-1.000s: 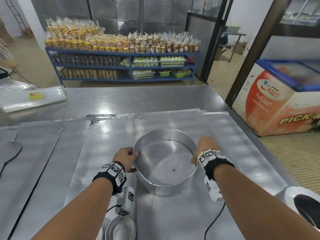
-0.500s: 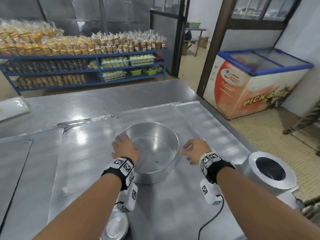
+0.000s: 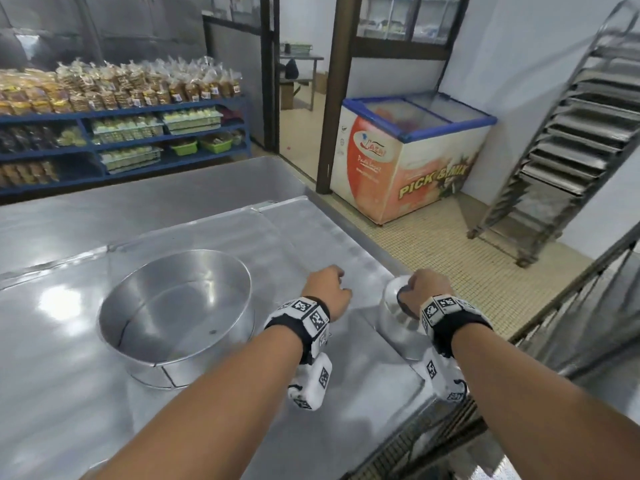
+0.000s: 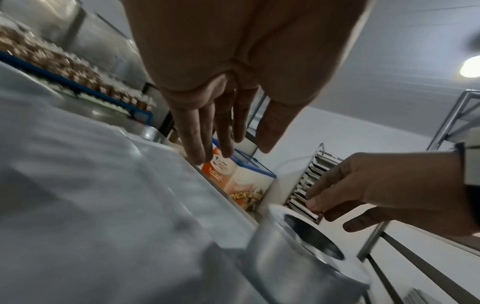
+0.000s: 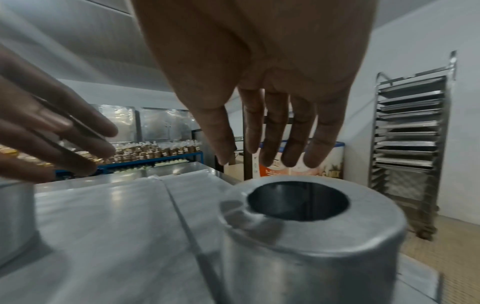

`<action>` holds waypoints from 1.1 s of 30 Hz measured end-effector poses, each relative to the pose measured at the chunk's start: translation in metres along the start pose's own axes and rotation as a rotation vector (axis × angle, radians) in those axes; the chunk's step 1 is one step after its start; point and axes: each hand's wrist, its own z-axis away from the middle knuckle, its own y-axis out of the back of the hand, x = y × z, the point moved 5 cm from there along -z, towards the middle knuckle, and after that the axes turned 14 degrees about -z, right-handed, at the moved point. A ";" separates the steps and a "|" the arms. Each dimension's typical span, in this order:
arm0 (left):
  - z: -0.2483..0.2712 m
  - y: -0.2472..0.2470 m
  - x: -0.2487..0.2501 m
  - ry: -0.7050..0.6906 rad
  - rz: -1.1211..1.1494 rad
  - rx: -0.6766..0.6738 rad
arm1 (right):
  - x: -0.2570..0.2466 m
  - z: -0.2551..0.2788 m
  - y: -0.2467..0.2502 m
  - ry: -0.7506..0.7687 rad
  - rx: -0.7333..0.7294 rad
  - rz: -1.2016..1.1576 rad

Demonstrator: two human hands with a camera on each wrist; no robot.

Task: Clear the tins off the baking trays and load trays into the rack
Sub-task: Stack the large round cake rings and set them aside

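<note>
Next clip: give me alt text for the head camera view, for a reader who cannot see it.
A person's right hand reaches over a tall metal tin with a hole in its top at the steel table's right edge; the left hand hovers beside it. A wide round cake tin sits left; a tray rack stands by the far wall.

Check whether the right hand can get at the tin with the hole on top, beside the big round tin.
Probably yes. The right hand hangs open just above the holed tin, nothing between them. The left hand and the big round tin sit off to its left.
</note>
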 end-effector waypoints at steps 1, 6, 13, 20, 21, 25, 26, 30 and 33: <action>-0.007 -0.014 0.013 -0.001 0.001 -0.029 | 0.012 -0.003 0.005 -0.046 0.009 0.015; -0.042 -0.077 0.059 0.021 -0.089 -0.189 | 0.075 -0.025 0.014 -0.214 0.059 -0.066; -0.065 -0.113 0.079 0.119 -0.163 -0.229 | 0.109 -0.047 -0.008 -0.302 -0.007 -0.277; -0.075 -0.085 0.063 0.269 0.365 -0.103 | 0.081 -0.058 0.021 -0.206 0.187 -0.434; -0.076 -0.076 0.058 0.303 0.484 -0.080 | 0.073 -0.055 0.025 -0.173 0.213 -0.469; -0.094 -0.048 0.012 0.383 0.695 -0.017 | 0.035 -0.039 0.036 0.036 0.256 -0.651; -0.096 -0.045 -0.002 0.412 0.735 -0.032 | 0.025 -0.034 0.038 0.085 0.255 -0.664; -0.051 0.006 -0.022 0.449 0.774 -0.118 | -0.021 -0.017 0.033 0.281 0.162 -0.693; -0.027 0.042 -0.041 0.430 0.781 -0.044 | -0.058 0.001 0.023 0.423 0.039 -0.754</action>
